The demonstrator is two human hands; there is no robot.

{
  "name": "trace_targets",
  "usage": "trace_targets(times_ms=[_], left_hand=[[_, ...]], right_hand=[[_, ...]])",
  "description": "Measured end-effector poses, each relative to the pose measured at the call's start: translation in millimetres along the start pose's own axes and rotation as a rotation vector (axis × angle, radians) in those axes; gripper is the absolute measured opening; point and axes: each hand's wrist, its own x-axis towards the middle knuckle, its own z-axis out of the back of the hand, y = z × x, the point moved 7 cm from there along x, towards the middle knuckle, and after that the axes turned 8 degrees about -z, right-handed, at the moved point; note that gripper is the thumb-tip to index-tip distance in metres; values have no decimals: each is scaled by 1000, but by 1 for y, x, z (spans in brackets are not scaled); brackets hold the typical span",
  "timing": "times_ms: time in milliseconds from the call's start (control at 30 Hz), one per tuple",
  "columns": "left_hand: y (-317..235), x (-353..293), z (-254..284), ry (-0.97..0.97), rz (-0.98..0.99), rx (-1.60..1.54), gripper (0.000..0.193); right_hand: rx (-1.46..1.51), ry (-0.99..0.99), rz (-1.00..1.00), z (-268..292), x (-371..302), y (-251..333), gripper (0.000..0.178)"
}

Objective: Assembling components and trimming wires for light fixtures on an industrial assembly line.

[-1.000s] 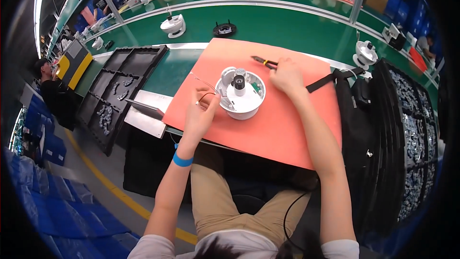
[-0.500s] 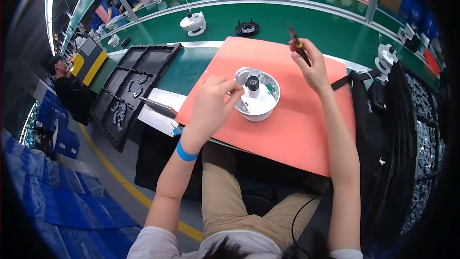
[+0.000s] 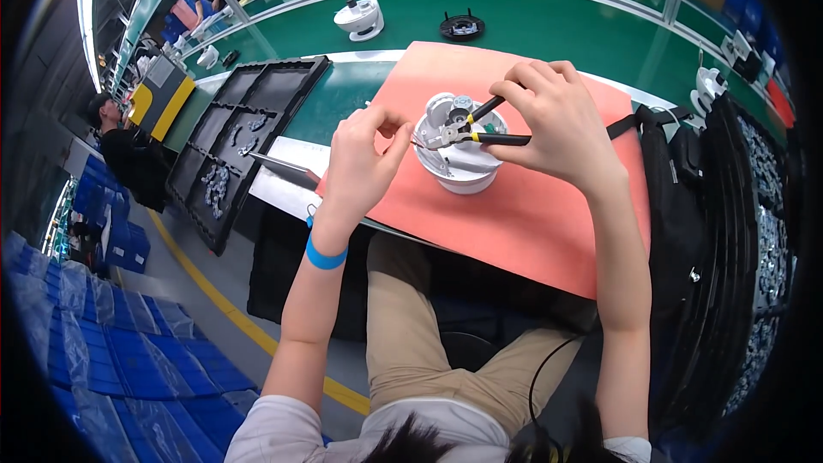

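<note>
L hand (image 3: 367, 157): fingertips pinching thin wire (image 3: 417, 143). R hand (image 3: 559, 127): fingers curled round pliers (image 3: 490, 138), handles spread. White housing (image 3: 467, 183) sits on orange mat (image 3: 540, 227), below pliers. I judge housing light, rigid, prob. smooth; hold by outer wall. Wire: soft, fragile.

Right fingers (image 3: 518, 96) hold pliers (image 3: 452, 133) over a white housing (image 3: 469, 182); left fingers (image 3: 394, 154) pinch a wire (image 3: 417, 145).
</note>
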Motion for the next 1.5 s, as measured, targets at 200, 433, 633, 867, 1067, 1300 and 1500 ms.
trace_targets(times_ms=[200, 433, 633, 867, 1067, 1300, 1500], left_hand=[[4, -7, 9, 23, 41, 60, 9], [-3, -9, 7, 1, 0, 75, 9], [-3, -8, 7, 11, 25, 84, 9], [-4, -9, 6, 8, 8, 84, 8], [-4, -8, 5, 14, 13, 80, 8], [-3, -9, 4, 5, 7, 74, 8], [-4, -11, 4, -8, 1, 60, 8]], right_hand=[[-186, 54, -103, 4, -7, 24, 41], [-264, 42, -190, 0, -15, 32, 37], [-249, 33, -204, -8, -17, 32, 39], [-227, 28, -215, -10, -17, 30, 41], [-228, 64, -223, -13, -16, 27, 39], [-174, 79, -232, -16, -17, 25, 39], [-73, 121, -263, -22, -21, 16, 41]])
